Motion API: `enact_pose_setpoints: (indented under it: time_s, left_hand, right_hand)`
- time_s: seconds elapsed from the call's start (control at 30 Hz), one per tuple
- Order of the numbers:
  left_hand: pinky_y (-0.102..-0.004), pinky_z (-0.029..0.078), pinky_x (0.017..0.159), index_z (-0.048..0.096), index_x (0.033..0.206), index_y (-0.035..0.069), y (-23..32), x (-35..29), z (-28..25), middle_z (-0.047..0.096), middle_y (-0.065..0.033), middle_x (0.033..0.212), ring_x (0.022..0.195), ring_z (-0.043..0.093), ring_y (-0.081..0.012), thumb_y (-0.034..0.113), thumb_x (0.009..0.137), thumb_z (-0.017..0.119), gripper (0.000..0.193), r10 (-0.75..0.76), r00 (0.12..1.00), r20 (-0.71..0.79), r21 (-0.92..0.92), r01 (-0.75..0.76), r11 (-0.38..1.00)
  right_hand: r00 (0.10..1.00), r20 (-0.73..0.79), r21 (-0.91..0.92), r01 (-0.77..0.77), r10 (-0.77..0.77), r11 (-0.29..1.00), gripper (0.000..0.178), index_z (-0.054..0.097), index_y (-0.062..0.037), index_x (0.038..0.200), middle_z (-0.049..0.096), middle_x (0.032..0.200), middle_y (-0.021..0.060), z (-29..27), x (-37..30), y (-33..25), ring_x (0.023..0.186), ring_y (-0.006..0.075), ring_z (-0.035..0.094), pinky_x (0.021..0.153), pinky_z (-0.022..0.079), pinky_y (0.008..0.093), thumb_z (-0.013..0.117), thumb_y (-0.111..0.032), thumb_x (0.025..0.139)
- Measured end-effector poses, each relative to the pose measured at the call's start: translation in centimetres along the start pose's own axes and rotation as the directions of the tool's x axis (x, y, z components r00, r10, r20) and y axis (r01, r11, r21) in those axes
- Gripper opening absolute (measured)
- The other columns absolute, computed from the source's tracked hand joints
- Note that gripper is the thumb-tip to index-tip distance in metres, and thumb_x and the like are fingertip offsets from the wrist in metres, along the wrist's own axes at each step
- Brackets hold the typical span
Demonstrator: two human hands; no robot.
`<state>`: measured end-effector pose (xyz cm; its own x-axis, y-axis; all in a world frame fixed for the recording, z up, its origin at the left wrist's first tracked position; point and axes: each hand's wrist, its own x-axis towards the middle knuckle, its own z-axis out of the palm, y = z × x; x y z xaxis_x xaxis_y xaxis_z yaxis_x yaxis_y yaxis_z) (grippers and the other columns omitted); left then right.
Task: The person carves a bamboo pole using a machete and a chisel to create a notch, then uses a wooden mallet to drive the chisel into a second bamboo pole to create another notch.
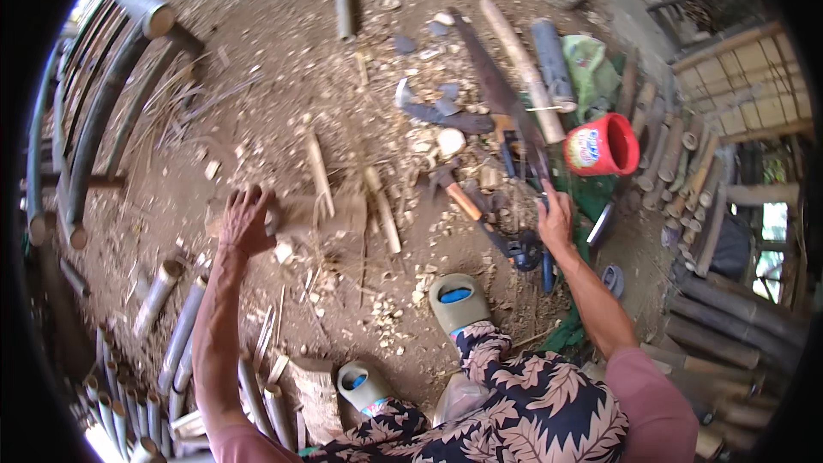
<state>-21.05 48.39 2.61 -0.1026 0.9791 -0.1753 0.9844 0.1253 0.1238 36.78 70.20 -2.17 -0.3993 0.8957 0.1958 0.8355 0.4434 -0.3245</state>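
My left hand point(244, 221) reaches out over the dirt, and its fingers curl over the left end of a short wooden block point(313, 213) lying on the ground. My right hand point(555, 219) is stretched to the right, fingers apart, its tips touching dark tools beside the handle end of a long handsaw point(493, 86). Just below that hand lie blue-handled pliers point(525, 250). To its left is a hammer point(453, 189) with a wooden handle. Thin bamboo sticks point(319, 173) lie across the block.
A red plastic cup point(603, 146) lies on its side at the right. Cut bamboo tubes point(171, 339) are piled at the lower left, with more bamboo pieces point(681, 163) at the right. A curved knife point(437, 111) lies among wood chips. My sandalled feet point(454, 300) are in front.
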Motion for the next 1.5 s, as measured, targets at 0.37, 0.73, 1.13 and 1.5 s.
enact_pose_setpoints:
  time_s: [0.37,0.73,1.13,1.5]
  left_hand:
    - [-0.0513,0.032,0.110,0.061,0.118,0.016,7.9,-12.6,-17.1,0.057,-0.0065,0.111,0.109,0.057,-0.0247,0.018,0.068,0.072,0.052,-0.136,0.988,0.078,0.429,0.090,0.899]
    - [-0.0511,0.042,0.104,0.057,0.126,0.002,9.2,-30.3,-11.2,0.054,-0.0183,0.128,0.120,0.052,-0.0361,0.018,0.078,0.074,0.053,-0.368,0.827,-0.425,-0.191,0.316,0.929]
    - [-0.0552,0.026,0.113,0.042,0.142,0.014,16.6,-34.4,8.4,0.032,-0.0230,0.146,0.138,0.028,-0.0422,0.048,0.075,0.075,0.082,-0.545,0.834,0.087,-0.356,0.537,0.764]
    - [-0.0455,0.047,0.091,0.065,0.108,0.007,5.1,-33.3,1.7,0.060,-0.0207,0.113,0.108,0.058,-0.0365,0.041,0.086,0.063,0.041,-0.839,0.391,0.378,-0.446,0.871,0.205]
  right_hand:
    - [0.608,-0.006,0.501,0.689,-0.794,0.524,0.108,0.021,0.0013,0.150,0.030,0.148,0.0250,-3.0,0.1,-37.1,0.138,0.0412,0.028,0.116,0.020,0.0556,0.080,-0.047,0.073]
    - [0.519,0.327,0.525,0.595,-0.790,0.609,0.086,0.035,0.0134,0.138,0.050,0.118,0.0265,6.7,-13.1,-36.2,0.107,0.0367,0.053,0.087,0.053,0.0444,0.061,-0.053,0.089]
    - [0.924,0.211,-0.052,0.336,-0.318,0.941,0.071,0.049,0.0056,0.127,0.054,0.101,0.0203,11.6,4.9,-27.7,0.094,0.0310,0.055,0.076,0.048,0.0447,0.072,-0.045,0.084]
    - [0.790,0.220,0.258,0.520,-0.573,0.815,0.074,0.042,0.0023,0.139,0.049,0.125,0.0217,12.2,6.5,-38.2,0.116,0.0396,0.048,0.097,0.041,0.0489,0.073,-0.033,0.082]
